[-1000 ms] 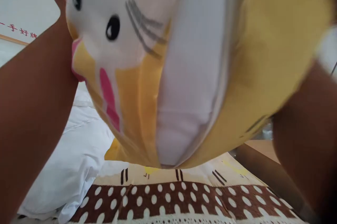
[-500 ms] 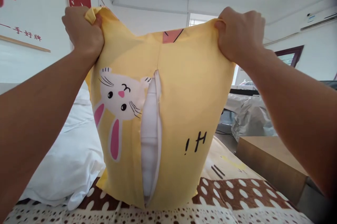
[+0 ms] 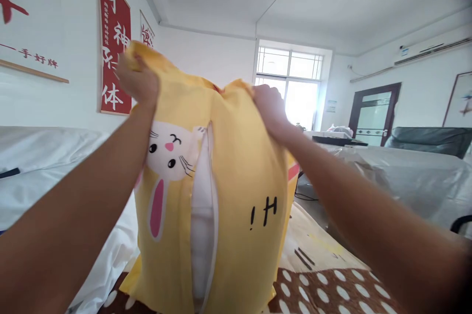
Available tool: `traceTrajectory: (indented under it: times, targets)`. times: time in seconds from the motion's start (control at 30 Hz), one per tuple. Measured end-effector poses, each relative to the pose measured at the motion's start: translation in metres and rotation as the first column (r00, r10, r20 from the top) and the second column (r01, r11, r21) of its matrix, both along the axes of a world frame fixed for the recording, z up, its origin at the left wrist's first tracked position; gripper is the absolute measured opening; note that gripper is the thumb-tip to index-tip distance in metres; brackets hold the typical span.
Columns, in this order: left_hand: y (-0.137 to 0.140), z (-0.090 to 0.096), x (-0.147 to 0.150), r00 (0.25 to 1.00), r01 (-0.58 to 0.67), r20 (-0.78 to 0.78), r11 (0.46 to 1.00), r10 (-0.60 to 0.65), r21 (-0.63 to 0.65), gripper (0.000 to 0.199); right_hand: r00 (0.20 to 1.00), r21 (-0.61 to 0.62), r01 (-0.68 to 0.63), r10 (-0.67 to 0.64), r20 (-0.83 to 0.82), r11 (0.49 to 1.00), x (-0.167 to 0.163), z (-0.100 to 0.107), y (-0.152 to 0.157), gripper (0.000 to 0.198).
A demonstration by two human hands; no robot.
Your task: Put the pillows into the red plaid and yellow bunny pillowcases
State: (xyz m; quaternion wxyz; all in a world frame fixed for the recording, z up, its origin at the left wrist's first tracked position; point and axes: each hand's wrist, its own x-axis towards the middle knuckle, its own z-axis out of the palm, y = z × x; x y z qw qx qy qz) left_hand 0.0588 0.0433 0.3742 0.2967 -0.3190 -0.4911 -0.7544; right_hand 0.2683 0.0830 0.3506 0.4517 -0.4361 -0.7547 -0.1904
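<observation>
A yellow pillowcase (image 3: 243,196) printed with an upside-down white rabbit and "Hi!" stands upright before me, filled out by something inside. Through a long vertical slit in its face shows white filling (image 3: 202,220). My left hand (image 3: 138,80) is closed round its upper left corner. At the top right, my right hand (image 3: 271,105) grips the fabric, its fingers partly turned from view. The pillowcase's lower edge rests on a brown, white-spotted bedcover (image 3: 324,287).
White bedding (image 3: 106,255) lies to the left. Plastic-covered furniture (image 3: 387,181) stands at the right, with a dark sofa back (image 3: 431,139) beyond. A red banner (image 3: 115,39) hangs on the left wall, and a window (image 3: 289,78) is at the back.
Both hands have moved lower and closer together, and the pillowcase's top has sagged and bunched between them. The view has tilted and turned, showing more of the window and room.
</observation>
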Motion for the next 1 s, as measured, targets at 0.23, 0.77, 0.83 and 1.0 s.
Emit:
traceTrajectory:
  times: [0.23,0.77,0.83,1.0]
  targets:
    - [0.017,-0.007,-0.002,0.986,-0.100,-0.146,0.986,0.080,-0.136,0.019,0.988,0.255,0.147,-0.154,0.006,0.956,-0.008,-0.003,0.003,0.012]
    - [-0.016,-0.306,0.010,0.825,-0.166,-0.565,0.948,-0.016,-0.270,0.010,0.902,0.215,0.149,-0.043,-0.430,0.965,0.028,0.007,0.050,0.024]
    - [-0.009,-0.292,0.012,0.830,-0.071,-0.552,0.969,-0.074,-0.238,0.027,0.892,0.188,0.176,-0.076,-0.447,0.966,0.023,0.004,0.053,0.021]
    - [-0.009,-0.271,0.040,0.833,0.023,-0.541,0.985,-0.113,-0.171,0.034,0.910,0.058,0.277,-0.243,-0.335,0.959,0.016,-0.005,0.075,0.010]
